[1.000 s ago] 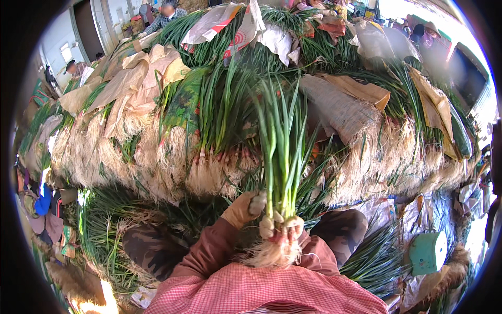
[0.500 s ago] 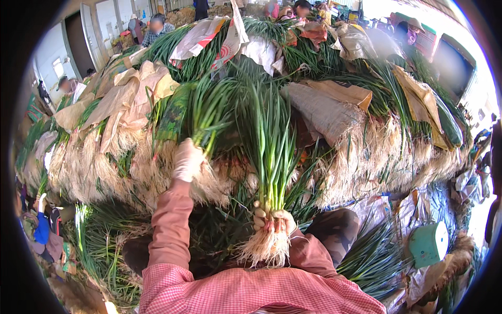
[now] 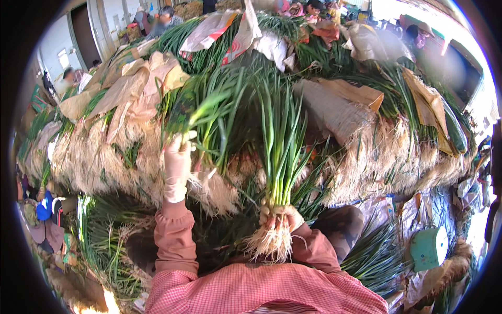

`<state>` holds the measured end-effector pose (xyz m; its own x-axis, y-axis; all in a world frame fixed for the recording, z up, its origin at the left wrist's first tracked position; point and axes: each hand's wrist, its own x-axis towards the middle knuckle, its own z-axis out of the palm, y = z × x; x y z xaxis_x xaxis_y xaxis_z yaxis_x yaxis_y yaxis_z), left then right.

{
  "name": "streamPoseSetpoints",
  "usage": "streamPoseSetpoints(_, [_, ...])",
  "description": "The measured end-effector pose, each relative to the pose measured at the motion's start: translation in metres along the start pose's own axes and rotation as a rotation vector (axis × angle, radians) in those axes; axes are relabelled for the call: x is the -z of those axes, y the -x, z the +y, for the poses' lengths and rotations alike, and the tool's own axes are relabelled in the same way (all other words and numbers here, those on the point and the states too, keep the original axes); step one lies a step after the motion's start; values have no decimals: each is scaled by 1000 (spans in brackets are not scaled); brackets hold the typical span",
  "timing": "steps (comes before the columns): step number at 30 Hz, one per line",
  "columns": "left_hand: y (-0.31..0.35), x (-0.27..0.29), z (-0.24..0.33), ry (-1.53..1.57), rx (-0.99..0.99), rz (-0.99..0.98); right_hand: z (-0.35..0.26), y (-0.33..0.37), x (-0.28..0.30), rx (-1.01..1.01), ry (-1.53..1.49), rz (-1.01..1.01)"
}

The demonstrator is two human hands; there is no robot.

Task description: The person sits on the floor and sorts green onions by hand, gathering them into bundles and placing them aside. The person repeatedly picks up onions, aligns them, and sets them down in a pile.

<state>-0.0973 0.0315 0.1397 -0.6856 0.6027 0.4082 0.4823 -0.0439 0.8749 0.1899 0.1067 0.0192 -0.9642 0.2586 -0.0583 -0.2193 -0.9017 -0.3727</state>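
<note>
My right hand (image 3: pixel 291 215), in a pale glove, is closed round the lower stems of a bunch of green onions (image 3: pixel 280 167). The bunch stands upright in front of my body, leaves up, with its pale roots (image 3: pixel 269 243) hanging below the hand. Further forward on the left, my gloved left hand (image 3: pixel 178 157) is raised with its fingers closed on blurred green onion leaves (image 3: pixel 206 107). Beside that hand, more green onions (image 3: pixel 212 183) lie on the front of the heap, roots toward me.
A big heap of green onions, roots outward (image 3: pixel 361 152), spans the view ahead. Paper sacks (image 3: pixel 334 104) cover parts of it. Loose green onions (image 3: pixel 376 256) lie at my right, near a green tub (image 3: pixel 429 247). Several people (image 3: pixel 166 18) are beyond the heap.
My left hand has moved slightly left and up, and the leaves at its fingers have swung. The right hand still grips the bunch; the whole view has shifted a little.
</note>
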Motion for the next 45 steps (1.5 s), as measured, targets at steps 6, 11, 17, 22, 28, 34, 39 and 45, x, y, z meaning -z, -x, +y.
streamPoseSetpoints(6, [66,-6,27,739,462,-191,-4,6,-6,67,-111,50])
streamPoseSetpoints(11, [93,-40,-8,1021,574,-396,-10,12,-3,118,-12,23])
streamPoseSetpoints(17, [106,-59,-17,854,423,-211,-19,20,4,102,101,-10])
streamPoseSetpoints(22, [117,-91,-18,452,210,-52,-14,16,9,97,103,34])
streamPoseSetpoints(28, [117,-105,-48,791,732,-123,-8,14,3,104,93,62])
streamPoseSetpoints(34, [128,-119,-67,1037,729,-231,-6,18,4,77,-9,113])
streamPoseSetpoints(39, [144,-146,-54,198,36,-358,-5,18,12,-35,178,231])
streamPoseSetpoints(45, [131,-109,-40,136,-257,-710,-3,22,16,-33,-152,101])
